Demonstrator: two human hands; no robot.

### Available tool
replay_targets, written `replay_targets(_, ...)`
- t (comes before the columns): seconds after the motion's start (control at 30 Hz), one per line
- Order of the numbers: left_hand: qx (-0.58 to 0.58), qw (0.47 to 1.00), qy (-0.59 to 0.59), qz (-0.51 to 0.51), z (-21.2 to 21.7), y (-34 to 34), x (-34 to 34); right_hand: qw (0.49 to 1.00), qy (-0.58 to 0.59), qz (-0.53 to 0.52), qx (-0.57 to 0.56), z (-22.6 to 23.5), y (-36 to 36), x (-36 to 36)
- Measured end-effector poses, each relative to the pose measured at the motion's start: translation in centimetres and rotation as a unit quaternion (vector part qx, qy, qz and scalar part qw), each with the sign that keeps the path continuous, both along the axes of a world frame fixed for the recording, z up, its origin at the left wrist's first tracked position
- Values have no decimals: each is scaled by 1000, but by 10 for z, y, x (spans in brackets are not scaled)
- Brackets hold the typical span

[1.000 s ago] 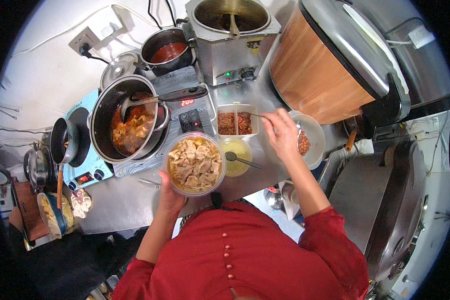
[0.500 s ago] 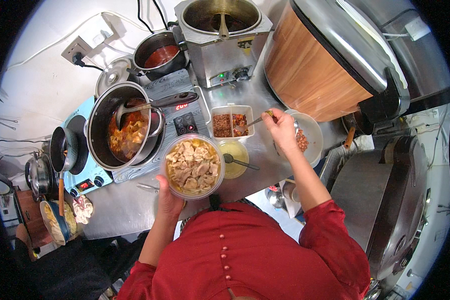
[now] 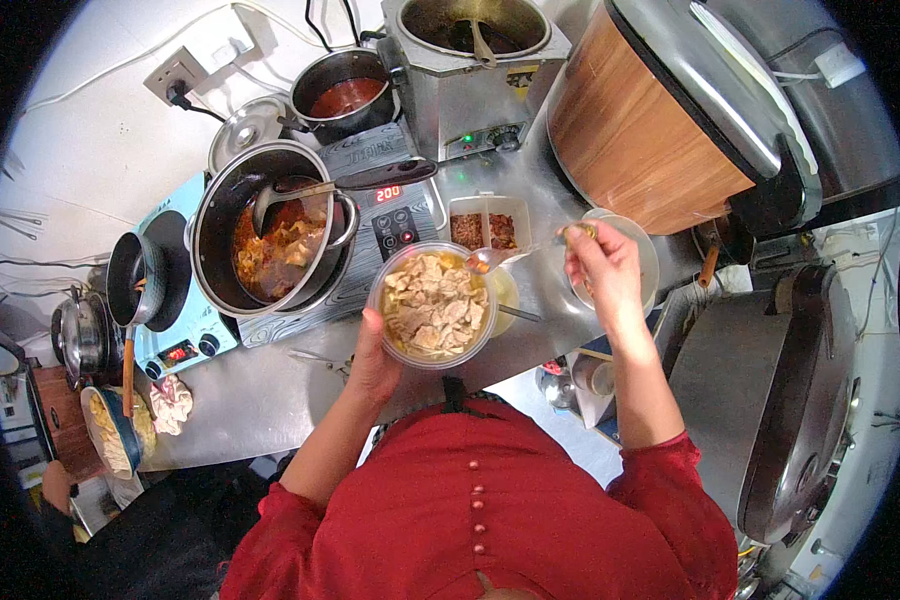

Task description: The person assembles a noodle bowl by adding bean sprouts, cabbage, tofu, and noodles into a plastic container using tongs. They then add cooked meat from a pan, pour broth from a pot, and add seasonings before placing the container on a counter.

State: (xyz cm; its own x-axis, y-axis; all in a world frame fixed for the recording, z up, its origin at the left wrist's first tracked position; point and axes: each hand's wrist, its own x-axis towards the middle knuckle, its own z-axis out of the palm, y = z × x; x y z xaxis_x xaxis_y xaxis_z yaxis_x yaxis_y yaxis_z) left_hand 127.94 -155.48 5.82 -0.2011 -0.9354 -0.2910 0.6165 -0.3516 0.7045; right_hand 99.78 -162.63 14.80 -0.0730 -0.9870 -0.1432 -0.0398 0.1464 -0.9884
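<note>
My left hand [image 3: 375,362] is closed round the side of a clear round bowl [image 3: 434,363]. Sliced pale meat [image 3: 435,305] lies on top in it, with noodles and broth showing at the edge. My right hand [image 3: 605,275] grips a small spoon [image 3: 483,262], its tip carrying something reddish over the bowl's right rim. Just beyond stands a two-section white container [image 3: 508,206] of brown mince and dark red chili seasoning. Under my right hand is a white bowl [image 3: 642,262], its contents mostly hidden. A yellowish tub [image 3: 508,292] sits partly behind the clear bowl.
Left of the bowl, a large pot [image 3: 202,285] of red stew with a ladle [image 3: 380,176] stands on an induction cooker [image 3: 400,225]. Farther back are a saucepan [image 3: 345,125] of red sauce and a steel warmer [image 3: 460,105]. A wood-patterned cooker [image 3: 640,130] fills the far right.
The spoon has come out of the seasoning container and moved left to the bowl's edge. My view has shifted, so the counter things appear farther right.
</note>
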Motion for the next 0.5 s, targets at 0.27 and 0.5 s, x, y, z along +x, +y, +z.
replay_targets(0.27, -51, 999, 13, -11, 23, -14, -6, 889, 322, 52, -322, 28, 58, 44)
replay_targets(0.5, -53, 998, 25, -7, 14, -7, 2, 824, 464, 34, -323, -32, 21, 12)
